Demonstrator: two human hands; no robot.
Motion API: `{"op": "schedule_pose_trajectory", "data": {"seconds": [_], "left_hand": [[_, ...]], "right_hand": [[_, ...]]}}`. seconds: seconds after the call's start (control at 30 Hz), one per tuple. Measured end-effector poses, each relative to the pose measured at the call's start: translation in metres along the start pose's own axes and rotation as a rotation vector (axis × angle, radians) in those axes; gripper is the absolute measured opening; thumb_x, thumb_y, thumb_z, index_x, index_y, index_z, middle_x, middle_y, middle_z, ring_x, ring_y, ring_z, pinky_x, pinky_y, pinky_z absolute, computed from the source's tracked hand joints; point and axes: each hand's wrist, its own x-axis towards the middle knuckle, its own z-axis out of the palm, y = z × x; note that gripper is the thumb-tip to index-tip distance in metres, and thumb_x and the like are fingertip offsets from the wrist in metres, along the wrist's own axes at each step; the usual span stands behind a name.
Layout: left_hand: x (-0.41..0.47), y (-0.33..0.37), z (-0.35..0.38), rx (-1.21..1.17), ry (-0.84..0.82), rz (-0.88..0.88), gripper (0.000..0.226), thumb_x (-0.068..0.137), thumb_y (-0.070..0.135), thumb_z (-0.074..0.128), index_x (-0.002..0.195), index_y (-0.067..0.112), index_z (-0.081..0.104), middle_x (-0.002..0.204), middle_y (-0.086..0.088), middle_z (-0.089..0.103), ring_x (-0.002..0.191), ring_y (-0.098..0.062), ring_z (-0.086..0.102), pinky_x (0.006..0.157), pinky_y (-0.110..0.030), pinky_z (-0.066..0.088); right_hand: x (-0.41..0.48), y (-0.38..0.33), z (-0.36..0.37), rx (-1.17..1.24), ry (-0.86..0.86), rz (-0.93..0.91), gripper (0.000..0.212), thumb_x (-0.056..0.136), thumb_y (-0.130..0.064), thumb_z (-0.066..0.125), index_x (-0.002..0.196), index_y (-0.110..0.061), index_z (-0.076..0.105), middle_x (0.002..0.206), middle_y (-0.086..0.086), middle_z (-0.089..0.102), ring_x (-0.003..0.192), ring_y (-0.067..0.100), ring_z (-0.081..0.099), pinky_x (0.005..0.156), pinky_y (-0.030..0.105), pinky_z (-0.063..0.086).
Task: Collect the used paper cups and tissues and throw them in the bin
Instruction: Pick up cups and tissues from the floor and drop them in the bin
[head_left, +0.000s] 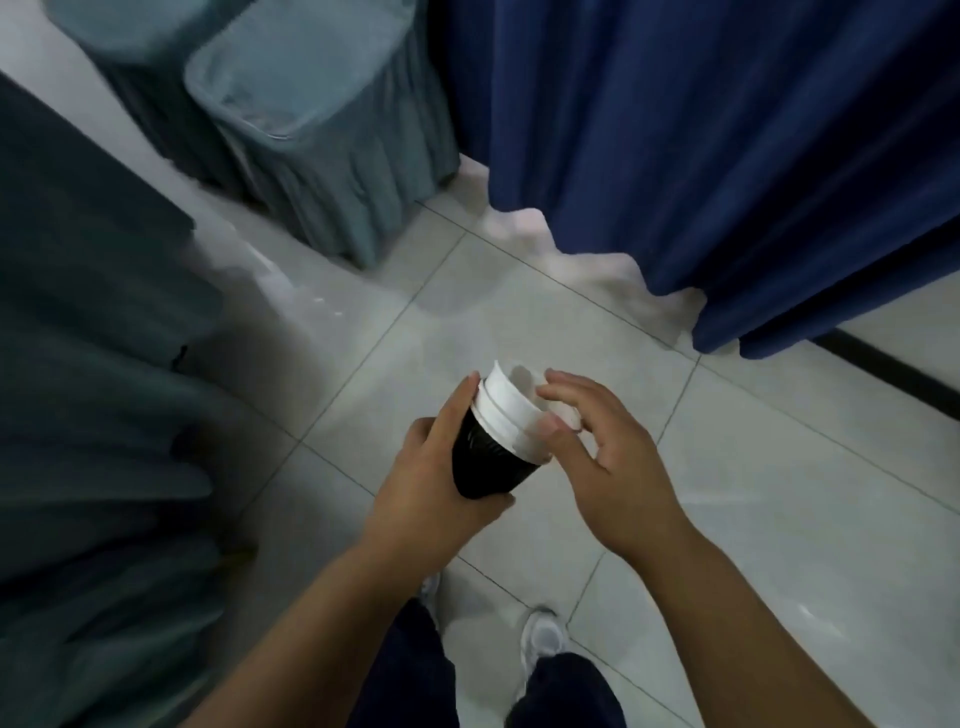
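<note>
My left hand (436, 483) grips a black ribbed paper cup (488, 462) with white cups (506, 413) stacked inside it, tilted away from me above the tiled floor. My right hand (608, 457) is at the stack's rim, its thumb and fingertips on the white cups, where something white like a tissue (563, 415) shows between them. A grey bin (291, 104) with a clear liner stands ahead at the upper left, open at the top. A second similar bin (119, 21) is behind it.
A dark grey draped surface (93, 364) fills the left side. A blue curtain (727, 156) hangs on the right down to the light tiled floor (519, 312). My legs and white shoes (543, 639) are below.
</note>
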Motion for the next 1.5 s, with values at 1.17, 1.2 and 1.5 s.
{"op": "schedule_pose_trajectory", "data": {"seconds": [1.17,1.2,1.5], "left_hand": [[-0.533,0.004,-0.173,-0.518,1.615,-0.350,0.091,0.061,0.015,0.087,0.121,0.053,0.029,0.103,0.025,0.049,0.089,0.006,0.054,0.065,-0.012,0.042],[-0.547,-0.004,-0.178,-0.519,1.629,-0.356,0.090,0.062,0.016,0.086,0.119,0.055,0.029,0.102,0.026,0.048,0.088,0.008,0.054,0.062,-0.010,0.043],[-0.651,-0.058,-0.220,-0.456,1.818,-0.494,0.091,0.063,0.015,0.086,0.121,0.056,0.029,0.101,0.021,0.050,0.087,0.002,0.055,0.061,-0.010,0.042]], "right_hand": [[-0.250,-0.360,0.205,0.239,-0.894,-0.690,0.008,0.090,-0.015,0.062,0.086,-0.020,0.067,0.083,0.001,0.070,0.080,0.015,0.067,0.076,0.028,0.056],[-0.260,-0.368,0.219,0.239,-0.917,-0.704,0.008,0.090,-0.014,0.062,0.086,-0.019,0.067,0.083,0.002,0.071,0.080,0.017,0.067,0.077,0.029,0.056],[-0.330,-0.428,0.341,0.237,-1.164,-0.819,0.010,0.090,-0.019,0.063,0.084,-0.026,0.066,0.082,-0.001,0.071,0.081,0.017,0.067,0.074,0.027,0.056]]}}
